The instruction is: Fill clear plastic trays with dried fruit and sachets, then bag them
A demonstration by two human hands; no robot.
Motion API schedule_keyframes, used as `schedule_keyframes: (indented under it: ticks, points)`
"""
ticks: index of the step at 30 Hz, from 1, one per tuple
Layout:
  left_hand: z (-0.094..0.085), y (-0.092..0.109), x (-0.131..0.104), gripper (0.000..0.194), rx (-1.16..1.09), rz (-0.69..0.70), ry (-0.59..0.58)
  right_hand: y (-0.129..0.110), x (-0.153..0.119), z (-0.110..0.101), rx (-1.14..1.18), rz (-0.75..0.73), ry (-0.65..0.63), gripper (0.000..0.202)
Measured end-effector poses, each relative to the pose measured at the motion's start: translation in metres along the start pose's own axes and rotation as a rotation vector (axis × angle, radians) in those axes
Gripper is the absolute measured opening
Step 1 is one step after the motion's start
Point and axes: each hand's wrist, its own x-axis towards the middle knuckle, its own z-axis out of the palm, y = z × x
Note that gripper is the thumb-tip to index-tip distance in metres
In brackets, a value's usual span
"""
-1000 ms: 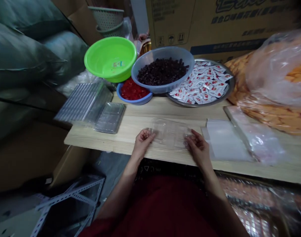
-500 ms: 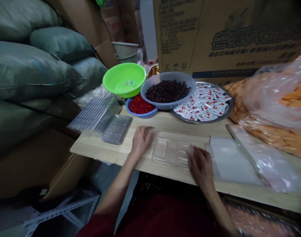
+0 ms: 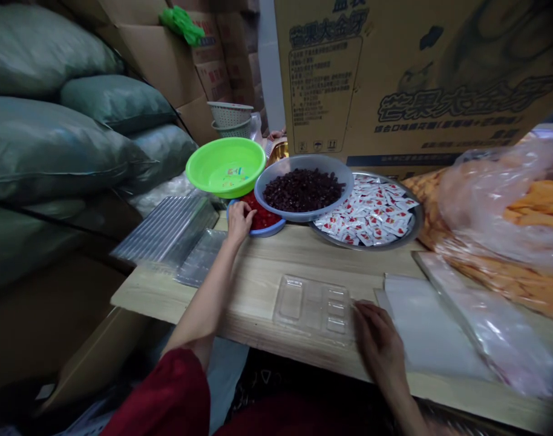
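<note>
My left hand [image 3: 240, 223] reaches to the left rim of a small blue bowl [image 3: 273, 231] filled with red pieces [image 3: 262, 219]. Its fingers are bent and drawn together at the red pieces; what lies between the fingertips is hidden. On the front of the wooden table lies a clear plastic tray [image 3: 313, 307] with moulded compartments and nothing visible in them. My right hand [image 3: 380, 336] is at the tray's right edge, its fingers curled and closed on that edge.
Behind stand a green basin [image 3: 226, 166], a bowl of dark pieces [image 3: 304, 189] and a metal tray of white sachets [image 3: 371, 212]. Stacked clear trays [image 3: 165, 227] are at left. Plastic sleeves [image 3: 433, 321] and bagged orange pieces [image 3: 535, 206] lie at right, before a large carton [image 3: 322, 91].
My left hand has left the clear tray's left side and moved up and left to the bowl of red pieces. My right hand stays at the tray's right edge. The camera view has tilted upward.
</note>
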Motion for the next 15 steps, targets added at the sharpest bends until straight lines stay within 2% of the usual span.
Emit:
schedule_keyframes:
  ticks: [2,5,7,9,10,12,14,15]
  points:
    - [-0.004,-0.001,-0.001,0.020,0.148,0.069,0.025,0.001,0.001,-0.002,0.009,0.003,-0.003,0.026]
    - [-0.004,0.009,0.002,0.012,0.177,0.067,0.107,-0.001,0.002,-0.004,0.036,0.000,-0.007,0.023]
    - [0.001,0.027,0.005,0.010,0.154,0.132,0.188,-0.002,0.002,-0.004,0.052,-0.005,-0.004,0.022]
    - [0.012,0.053,0.009,0.013,0.186,0.263,0.173,-0.002,0.002,-0.002,0.058,-0.009,0.000,0.021]
    - [0.021,0.067,0.011,0.014,0.223,0.332,0.096,-0.002,0.001,0.000,0.058,-0.011,0.003,0.020]
    - [0.045,0.092,0.016,0.015,0.343,0.420,-0.171,-0.003,0.001,0.004,0.053,-0.024,0.018,0.021]
    - [0.074,0.106,0.024,0.013,0.518,0.415,-0.439,-0.005,0.002,0.007,0.039,-0.047,0.050,0.023]
    - [0.088,0.108,0.028,0.013,0.607,0.382,-0.531,-0.007,0.002,0.008,0.028,-0.058,0.066,0.024]
